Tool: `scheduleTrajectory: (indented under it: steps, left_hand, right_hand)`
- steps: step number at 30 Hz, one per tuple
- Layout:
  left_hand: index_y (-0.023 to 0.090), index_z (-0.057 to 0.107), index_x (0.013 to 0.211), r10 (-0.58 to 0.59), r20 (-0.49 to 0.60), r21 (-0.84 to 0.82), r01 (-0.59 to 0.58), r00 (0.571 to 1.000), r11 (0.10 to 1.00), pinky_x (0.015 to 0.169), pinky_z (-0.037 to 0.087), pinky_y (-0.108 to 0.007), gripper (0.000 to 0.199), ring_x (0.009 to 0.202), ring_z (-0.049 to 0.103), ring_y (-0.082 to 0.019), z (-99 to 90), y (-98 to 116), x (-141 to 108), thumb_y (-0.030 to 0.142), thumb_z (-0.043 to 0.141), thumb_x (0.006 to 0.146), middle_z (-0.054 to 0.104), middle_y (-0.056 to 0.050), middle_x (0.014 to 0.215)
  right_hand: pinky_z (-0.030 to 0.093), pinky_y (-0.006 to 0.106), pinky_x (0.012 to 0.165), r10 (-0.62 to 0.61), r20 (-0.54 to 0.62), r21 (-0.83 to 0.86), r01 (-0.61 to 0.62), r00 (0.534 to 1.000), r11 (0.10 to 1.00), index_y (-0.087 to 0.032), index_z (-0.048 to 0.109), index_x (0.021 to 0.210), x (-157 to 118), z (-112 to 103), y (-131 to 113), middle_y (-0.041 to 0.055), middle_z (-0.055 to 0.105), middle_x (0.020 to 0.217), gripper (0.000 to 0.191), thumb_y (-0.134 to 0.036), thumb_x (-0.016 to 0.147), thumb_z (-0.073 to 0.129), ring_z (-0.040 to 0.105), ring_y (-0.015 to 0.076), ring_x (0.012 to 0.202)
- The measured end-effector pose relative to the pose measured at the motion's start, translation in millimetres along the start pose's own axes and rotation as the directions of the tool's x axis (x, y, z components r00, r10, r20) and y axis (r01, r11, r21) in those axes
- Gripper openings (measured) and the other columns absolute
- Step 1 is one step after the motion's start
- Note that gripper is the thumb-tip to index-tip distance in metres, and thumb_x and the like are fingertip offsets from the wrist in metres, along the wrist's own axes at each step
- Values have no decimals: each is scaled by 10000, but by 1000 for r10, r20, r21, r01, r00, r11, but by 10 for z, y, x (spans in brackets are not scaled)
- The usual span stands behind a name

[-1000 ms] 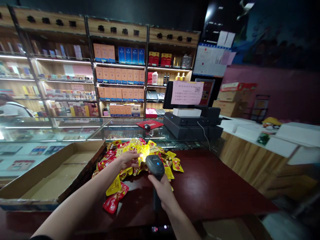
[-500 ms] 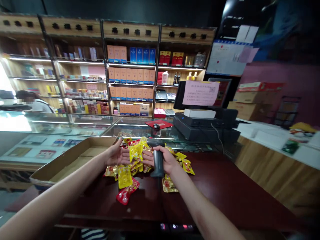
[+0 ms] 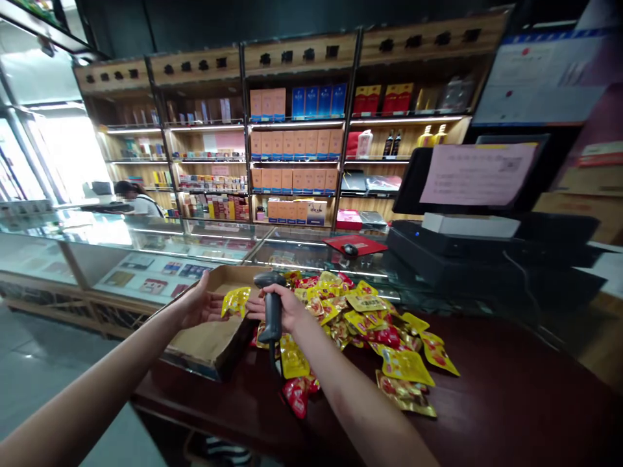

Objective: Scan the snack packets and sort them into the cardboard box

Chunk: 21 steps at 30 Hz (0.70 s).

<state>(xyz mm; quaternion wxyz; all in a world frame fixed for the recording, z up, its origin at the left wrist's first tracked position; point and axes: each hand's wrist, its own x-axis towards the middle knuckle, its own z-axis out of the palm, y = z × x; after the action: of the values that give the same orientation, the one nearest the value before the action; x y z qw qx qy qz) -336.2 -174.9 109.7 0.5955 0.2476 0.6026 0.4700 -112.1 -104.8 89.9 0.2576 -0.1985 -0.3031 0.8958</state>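
A black handheld barcode scanner (image 3: 272,311) is upright in my right hand (image 3: 287,308), thumb and palm around its grip. Some right fingers reach out to the left and touch a yellow snack packet (image 3: 236,302). On that packet's other side is my left hand (image 3: 197,308), thumb raised and fingers stretched under its edge, so the packet sits between both hands. Below it is an open shallow cardboard box (image 3: 207,340), its inner bottom bare where visible. Right of the scanner spreads a heap of yellow, red and gold snack packets (image 3: 363,318), partly hidden behind my right forearm.
The dark red tabletop (image 3: 487,389) adjoins a glass display counter (image 3: 219,237). A monitor (image 3: 413,178) with a pink paper stands at the right, a mouse (image 3: 350,249) on a red mat before it. Another person (image 3: 146,204) is far left. Stocked shelves (image 3: 296,162) line the back.
Both hands have moved left from the heap to above the cardboard box, carrying the yellow packet and the scanner. My view has turned left.
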Motion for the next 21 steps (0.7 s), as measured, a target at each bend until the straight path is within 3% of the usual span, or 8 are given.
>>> scheduleTrajectory:
  steps: [3,5,7,9,12,14,21]
  left_hand:
    - [39,505,1228,114,-272,260,-41,956,965,633,561,-375,947,874,657,-299,-70,-85,104,804,322,701,574,-268,1186]
    - [63,541,1209,189,-299,453,-35,935,891,592,556,-342,901,888,654,-290,-19,-168,152,786,362,703,556,-245,1230]
    - [83,569,1194,228,-208,627,-50,951,778,561,549,-319,826,887,655,-286,110,-275,198,736,427,708,582,-206,1215]
    - [128,578,1207,252,-73,789,-98,965,606,562,542,-310,729,871,660,-285,274,-403,257,650,512,702,638,-152,1144]
    - [226,569,1241,359,99,935,-210,928,284,700,523,-298,573,912,657,-266,475,-589,377,408,588,698,699,-72,1036]
    - [260,551,1263,417,142,964,-222,898,149,776,490,-285,573,961,649,-257,549,-671,453,279,565,691,709,-52,1022]
    - [274,534,1279,367,152,974,-201,918,100,727,489,-258,579,898,676,-247,808,-693,553,283,534,701,723,-36,992]
  right_hand:
    - [512,485,841,77,-36,81,-74,996,994,-126,523,797,60,-169,-4,170,618,1019,100,-166,706,529,633,260,1004]
    - [503,491,858,70,-46,141,-63,996,988,-127,522,810,33,-303,-22,180,610,1065,113,-158,701,525,624,266,1033]
    - [487,502,881,46,-71,193,-32,996,981,-132,516,815,-32,-426,-31,177,615,1077,118,-150,699,526,618,269,1051]
    - [471,516,898,14,-100,234,10,995,972,-138,508,820,-129,-532,-21,172,630,1065,129,-141,693,530,615,272,1061]
    - [451,531,918,-27,-93,288,53,995,956,-143,506,822,-337,-674,18,168,650,1043,141,-136,683,530,606,282,1080]
    - [437,527,936,-70,-63,303,86,996,949,-141,515,825,-518,-772,39,174,653,1057,139,-145,687,531,591,289,1105]
    - [375,492,1010,-212,-22,326,208,977,922,-137,539,840,-1164,-1140,66,182,583,1234,153,-176,693,559,536,297,1184]
